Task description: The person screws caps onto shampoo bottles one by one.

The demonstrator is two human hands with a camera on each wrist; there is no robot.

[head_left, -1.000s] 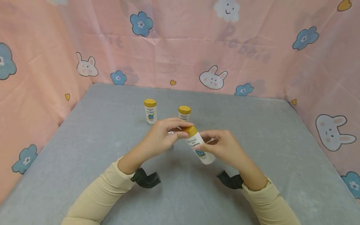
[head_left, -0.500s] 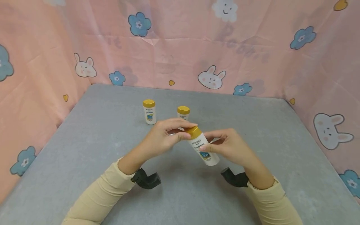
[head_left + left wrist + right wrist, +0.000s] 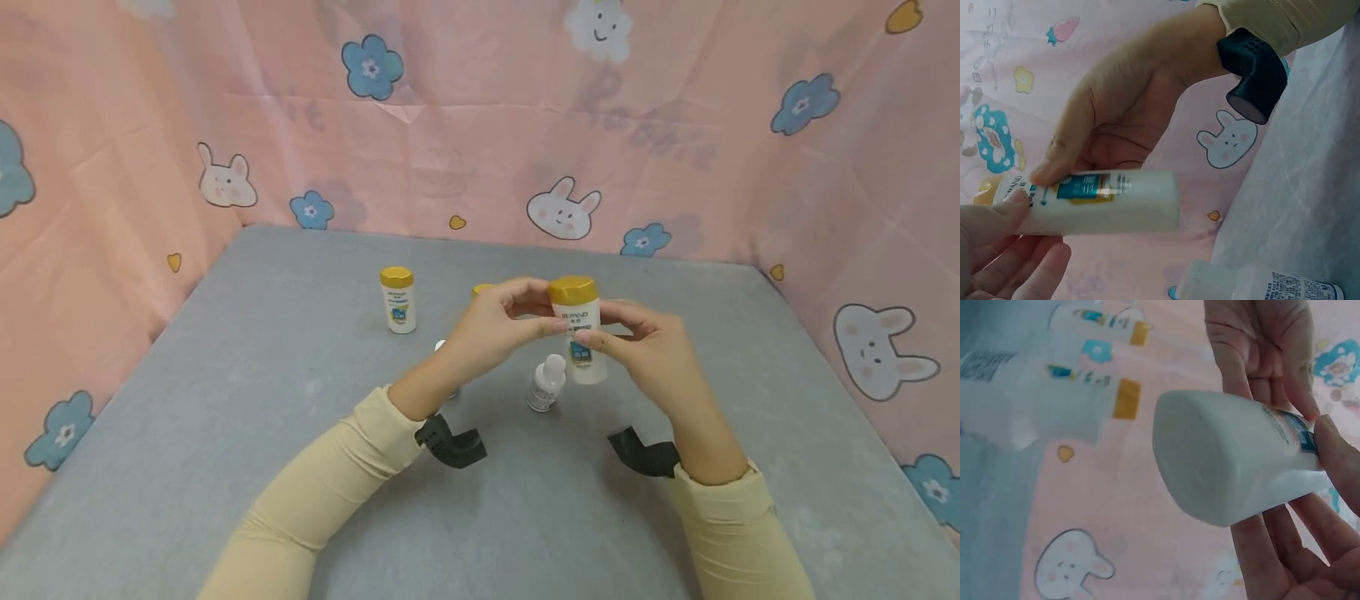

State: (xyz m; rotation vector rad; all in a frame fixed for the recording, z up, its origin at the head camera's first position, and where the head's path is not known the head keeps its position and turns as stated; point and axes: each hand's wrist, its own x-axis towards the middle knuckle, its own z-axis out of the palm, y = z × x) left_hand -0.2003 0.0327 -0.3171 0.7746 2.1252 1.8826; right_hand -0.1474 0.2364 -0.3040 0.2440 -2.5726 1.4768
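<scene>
A white bottle with a gold cap (image 3: 585, 362) is held nearly upright above the table between both hands. My left hand (image 3: 498, 325) pinches its upper part, thumb on the label below the cap and fingers behind. On the other side, my right hand (image 3: 652, 346) grips the body, its thumb on the front label. The right wrist view shows the bottle's base (image 3: 1194, 459) toward the camera, with fingers of both hands around the body. Just below and left of it, a small white bottle with a white cap (image 3: 545, 385) stands on the table.
Another gold-capped bottle (image 3: 398, 302) stands farther back at left. A second (image 3: 482, 289) is mostly hidden behind my left hand. Part of another small white bottle (image 3: 440, 344) shows behind my left forearm. A pink printed curtain (image 3: 465, 167) encloses the grey table (image 3: 712, 350).
Both hands have lifted the bottle up and to the right and turned it from tilted to nearly upright. My left thumb has shifted from cap to label. The small white bottle has come into view.
</scene>
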